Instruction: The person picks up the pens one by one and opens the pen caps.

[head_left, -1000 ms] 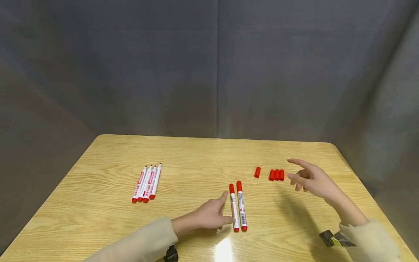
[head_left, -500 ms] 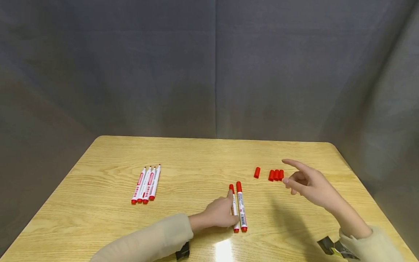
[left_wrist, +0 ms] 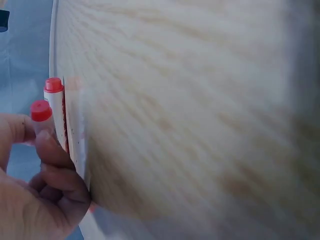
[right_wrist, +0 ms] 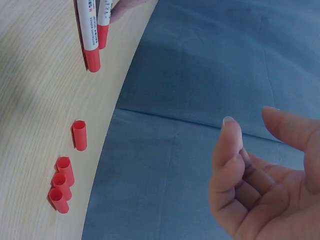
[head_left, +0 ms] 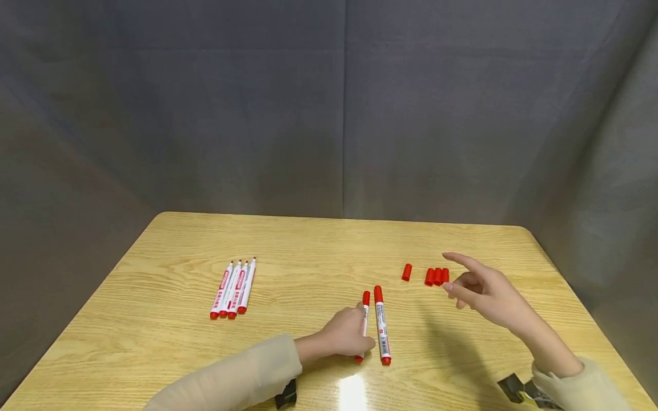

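My left hand (head_left: pixel 343 332) pinches a capped red whiteboard marker (head_left: pixel 365 324) between thumb and fingers; its red cap points away from me. Just right of it lies a second capped marker (head_left: pixel 382 325), apart from the hand. The left wrist view shows the held marker's red end (left_wrist: pixel 41 111) sticking out above the fingers. My right hand (head_left: pixel 485 291) hovers over the right side of the table, holding nothing, index finger extended and the others loosely bent. Nearest to it are three red caps (head_left: pixel 437 277) side by side, with a single red cap (head_left: pixel 406 272) to their left.
Several uncapped markers (head_left: pixel 233 290) lie side by side on the left of the wooden table (head_left: pixel 308 245), tips pointing away. A grey curtain (head_left: pixel 257 114) stands behind the table and at both sides.
My left hand has moved right onto the left capped marker and taken hold of it. That marker is now tilted and slightly apart from its neighbour. The right hand has shifted slightly left.
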`<state>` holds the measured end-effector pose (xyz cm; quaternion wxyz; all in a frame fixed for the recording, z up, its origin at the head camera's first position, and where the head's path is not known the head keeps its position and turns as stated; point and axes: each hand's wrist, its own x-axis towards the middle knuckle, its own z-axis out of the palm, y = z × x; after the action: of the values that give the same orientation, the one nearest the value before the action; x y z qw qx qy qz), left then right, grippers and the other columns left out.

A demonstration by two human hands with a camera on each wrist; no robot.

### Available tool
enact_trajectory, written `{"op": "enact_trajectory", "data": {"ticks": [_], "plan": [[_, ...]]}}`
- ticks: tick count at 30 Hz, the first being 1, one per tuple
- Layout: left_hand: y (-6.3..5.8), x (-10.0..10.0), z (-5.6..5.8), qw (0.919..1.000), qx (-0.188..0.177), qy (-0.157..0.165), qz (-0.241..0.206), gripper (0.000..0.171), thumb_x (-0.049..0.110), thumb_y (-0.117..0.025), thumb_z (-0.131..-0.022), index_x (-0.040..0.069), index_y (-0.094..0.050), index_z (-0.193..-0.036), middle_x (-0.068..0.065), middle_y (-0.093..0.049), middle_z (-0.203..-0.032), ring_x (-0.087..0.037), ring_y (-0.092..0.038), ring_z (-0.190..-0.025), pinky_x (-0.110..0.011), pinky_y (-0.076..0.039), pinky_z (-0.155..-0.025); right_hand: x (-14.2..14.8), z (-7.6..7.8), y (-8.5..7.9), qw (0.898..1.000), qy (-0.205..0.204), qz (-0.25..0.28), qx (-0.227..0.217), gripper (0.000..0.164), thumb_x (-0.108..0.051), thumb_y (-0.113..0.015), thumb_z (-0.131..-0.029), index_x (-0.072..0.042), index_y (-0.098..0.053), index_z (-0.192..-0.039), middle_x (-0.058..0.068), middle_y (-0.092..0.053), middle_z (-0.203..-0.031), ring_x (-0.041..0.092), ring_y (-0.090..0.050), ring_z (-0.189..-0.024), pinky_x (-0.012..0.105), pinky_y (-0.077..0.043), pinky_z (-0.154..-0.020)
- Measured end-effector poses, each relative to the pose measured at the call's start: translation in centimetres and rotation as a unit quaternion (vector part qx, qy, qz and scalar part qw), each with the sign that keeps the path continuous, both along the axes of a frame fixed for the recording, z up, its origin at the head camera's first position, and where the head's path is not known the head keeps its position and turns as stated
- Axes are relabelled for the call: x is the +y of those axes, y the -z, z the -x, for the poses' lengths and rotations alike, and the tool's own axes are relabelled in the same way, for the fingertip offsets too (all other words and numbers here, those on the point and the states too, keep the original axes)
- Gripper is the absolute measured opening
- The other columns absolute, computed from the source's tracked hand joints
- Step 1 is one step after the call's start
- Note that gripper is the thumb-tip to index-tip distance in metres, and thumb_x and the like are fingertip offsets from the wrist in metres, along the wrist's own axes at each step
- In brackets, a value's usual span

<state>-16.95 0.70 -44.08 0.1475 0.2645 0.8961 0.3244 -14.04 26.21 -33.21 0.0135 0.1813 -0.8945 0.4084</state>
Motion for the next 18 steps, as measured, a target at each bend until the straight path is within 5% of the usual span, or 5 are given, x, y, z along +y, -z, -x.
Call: {"op": "enact_trajectory", "data": {"ticks": [7, 12, 18], "plan": [[-0.4, -0.4, -0.4, 0.9963, -0.024, 0.053, -0.063, 0.073, 0.006, -0.059, -0.074, -0.017, -0.025, -0.135, 0.011, -0.03, -0.039, 0.0, -0.023, -0.03, -0.014, -0.022, -0.031, -0.2, 0.0, 0.0, 1.0, -0.01, 0.008, -0.014, 0.053, -0.012, -0.06, -0.088, -0.001, -0.037, -0.135, 0.002, -0.061, -0.073, 0.017, -0.056, -0.06, 0.026, -0.043, -0.05], [-1.3, -0.6, -0.8, 0.9777, -0.048, 0.112, -0.171, 0.076, -0.002, -0.055, -0.076, -0.009, -0.016, -0.14, 0.01, -0.029, -0.042, 0.001, -0.02, -0.035, -0.013, -0.02, -0.036, -1.0, 0.1, 0.5, 0.999, -0.025, 0.015, -0.031, 0.053, -0.011, -0.061, -0.087, 0.001, -0.039, -0.134, 0.002, -0.06, -0.073, 0.015, -0.056, -0.06, 0.027, -0.045, -0.052], [-2.8, -0.6, -1.4, 0.968, -0.007, 0.142, -0.207, 0.08, -0.003, -0.055, -0.075, -0.005, -0.012, -0.143, 0.011, -0.033, -0.046, 0.004, -0.024, -0.04, -0.012, -0.023, -0.04, -2.5, 0.5, 1.6, 0.999, -0.031, 0.026, -0.03, 0.048, -0.012, -0.059, -0.088, 0.003, -0.042, -0.131, 0.003, -0.061, -0.075, 0.015, -0.056, -0.062, 0.027, -0.045, -0.052]]}}
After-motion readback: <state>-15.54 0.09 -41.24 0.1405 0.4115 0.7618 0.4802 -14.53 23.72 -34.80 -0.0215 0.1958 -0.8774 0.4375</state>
